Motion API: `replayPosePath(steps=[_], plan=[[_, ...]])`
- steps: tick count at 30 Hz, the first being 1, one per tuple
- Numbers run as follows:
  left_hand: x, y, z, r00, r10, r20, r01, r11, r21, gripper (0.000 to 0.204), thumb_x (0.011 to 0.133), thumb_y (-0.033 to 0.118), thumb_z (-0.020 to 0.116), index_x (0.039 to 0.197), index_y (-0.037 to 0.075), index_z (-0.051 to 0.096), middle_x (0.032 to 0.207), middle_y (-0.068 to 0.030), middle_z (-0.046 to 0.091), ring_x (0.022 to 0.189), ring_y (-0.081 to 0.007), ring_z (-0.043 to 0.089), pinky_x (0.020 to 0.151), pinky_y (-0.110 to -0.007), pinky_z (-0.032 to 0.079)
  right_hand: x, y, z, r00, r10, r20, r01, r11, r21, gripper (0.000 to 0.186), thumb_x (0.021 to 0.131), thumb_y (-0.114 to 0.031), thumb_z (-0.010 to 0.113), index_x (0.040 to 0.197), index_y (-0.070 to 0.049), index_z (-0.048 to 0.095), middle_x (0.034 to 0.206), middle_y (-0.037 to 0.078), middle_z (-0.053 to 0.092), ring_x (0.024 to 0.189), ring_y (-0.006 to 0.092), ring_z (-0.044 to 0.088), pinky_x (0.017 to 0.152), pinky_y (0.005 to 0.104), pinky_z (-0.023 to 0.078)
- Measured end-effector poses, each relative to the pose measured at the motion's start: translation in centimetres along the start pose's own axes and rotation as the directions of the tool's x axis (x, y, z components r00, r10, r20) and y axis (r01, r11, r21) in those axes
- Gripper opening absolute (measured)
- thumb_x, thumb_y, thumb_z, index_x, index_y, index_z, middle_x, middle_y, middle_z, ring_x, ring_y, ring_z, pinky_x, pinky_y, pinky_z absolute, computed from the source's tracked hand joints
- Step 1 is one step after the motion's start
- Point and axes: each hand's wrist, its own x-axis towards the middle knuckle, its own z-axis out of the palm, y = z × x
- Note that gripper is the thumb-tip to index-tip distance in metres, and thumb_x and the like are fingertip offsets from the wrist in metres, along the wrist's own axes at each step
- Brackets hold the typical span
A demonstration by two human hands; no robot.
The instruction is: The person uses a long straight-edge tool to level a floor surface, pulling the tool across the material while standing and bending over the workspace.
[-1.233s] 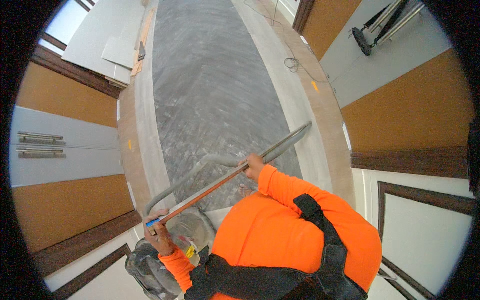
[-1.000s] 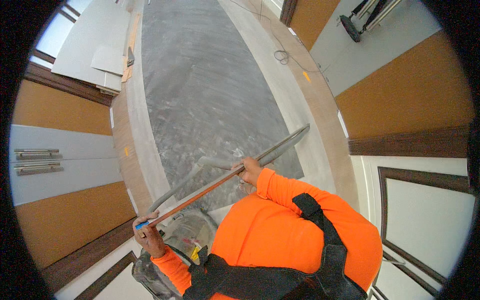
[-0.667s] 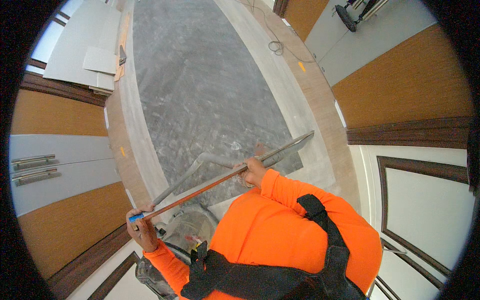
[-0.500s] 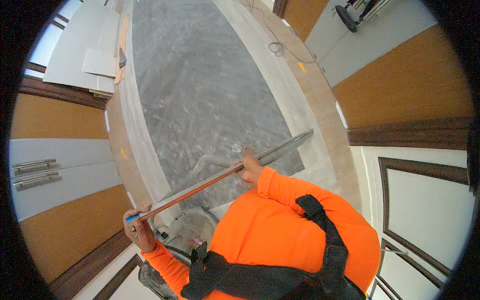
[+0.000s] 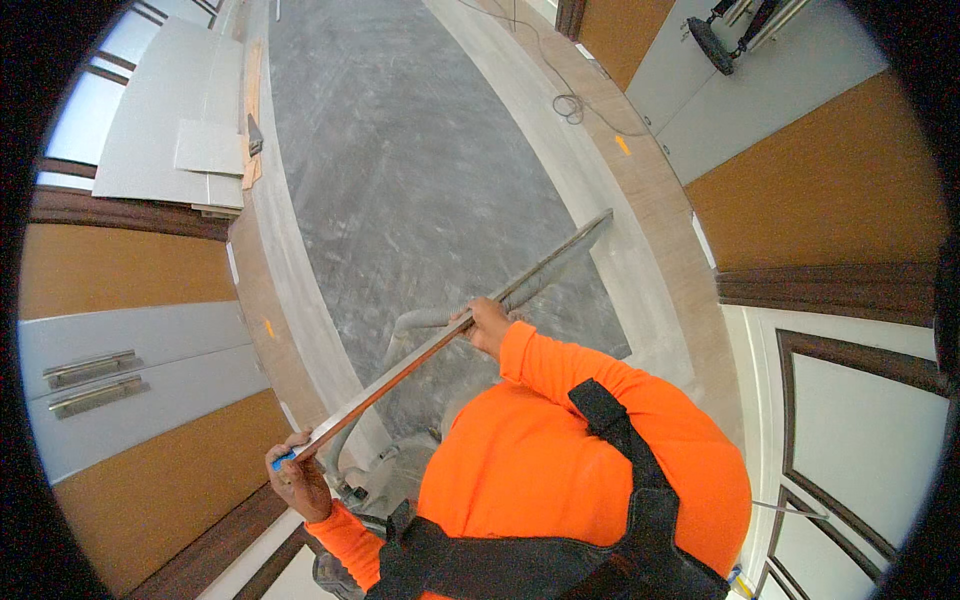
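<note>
In the head view I hold a long straight bar (image 5: 374, 393), pale grey metal with an orange-brown side and blue at its near end. My left hand (image 5: 300, 478) grips that end at lower left. My right hand (image 5: 480, 325) is closed round the bar's middle; the far end slants up to the right over the pale floor border. A grey hose (image 5: 420, 322) runs under my right hand and down toward a dusty, translucent-topped machine (image 5: 390, 485), partly hidden beside my orange-clad body. Whether my right hand also holds the hose I cannot tell.
The floor (image 5: 400, 160) is dusty grey with pale borders. Boards (image 5: 150, 120) lean at upper left, near a handsaw (image 5: 255, 140) on timber offcuts. A cable (image 5: 568, 108) lies coiled along the right side. Panelled doors with long handles (image 5: 90, 365) line both sides.
The bar's far end has swung up and away from me, so it slants more steeply. Both hands still grip it, and the view has shifted slightly.
</note>
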Motion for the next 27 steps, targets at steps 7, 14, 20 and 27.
replayPosePath(steps=[7, 14, 20, 27], plan=[[4.5, 0.0, -0.2, 0.996, 0.078, 0.043, -0.082, 0.992, 0.098, 0.033, 0.093, 0.029, 0.056, 0.11, 0.001, 0.048, 0.102, -0.021, 0.062, 0.1, -0.032, 0.061, 0.094, -0.046, 0.046, -0.9, -0.8, 2.2, 0.999, -0.026, 0.032, 0.029, 0.994, -0.101, 0.022, 0.092, -0.008, 0.041, 0.109, 0.005, 0.038, 0.092, 0.02, 0.05, 0.079, 0.0318, 0.058, 0.072, 0.0446, 0.053], [11.4, 0.4, -2.8, 0.977, 0.069, 0.2, -0.103, 0.981, 0.166, 0.038, 0.093, 0.032, 0.055, 0.112, -0.001, 0.048, 0.096, -0.0206, 0.063, 0.092, -0.0306, 0.063, 0.091, -0.049, 0.047, -4.8, 0.7, 2.8, 1.0, -0.026, -0.004, 0.026, 1.0, 0.004, 0.021, 0.091, -0.005, 0.041, 0.109, 0.002, 0.038, 0.098, 0.018, 0.046, 0.085, 0.0301, 0.056, 0.071, 0.0444, 0.053], [15.5, -0.7, -3.7, 0.942, 0.032, 0.335, -0.069, 0.993, 0.1, 0.034, 0.092, 0.031, 0.057, 0.105, 0.0, 0.05, 0.096, -0.0211, 0.063, 0.093, -0.0312, 0.063, 0.09, -0.05, 0.047, -0.3, 4.3, 0.5, 0.985, -0.102, -0.137, 0.126, 0.976, 0.178, 0.019, 0.09, -0.003, 0.041, 0.108, 0.002, 0.038, 0.097, 0.018, 0.046, 0.081, 0.0299, 0.055, 0.068, 0.0453, 0.052], [16.4, -2.0, -7.3, 0.902, 0.043, 0.43, -0.069, 0.997, 0.047, 0.03, 0.091, 0.028, 0.059, 0.101, 0.001, 0.051, 0.097, -0.0213, 0.063, 0.096, -0.034, 0.062, 0.092, -0.051, 0.046, 5.2, 5.6, 2.2, 0.968, -0.226, -0.107, 0.228, 0.974, 0.008, 0.013, 0.088, -0.007, 0.041, 0.087, 0.0, 0.052, 0.086, 0.017, 0.056, 0.074, 0.0302, 0.056, 0.064, 0.0452, 0.05]])
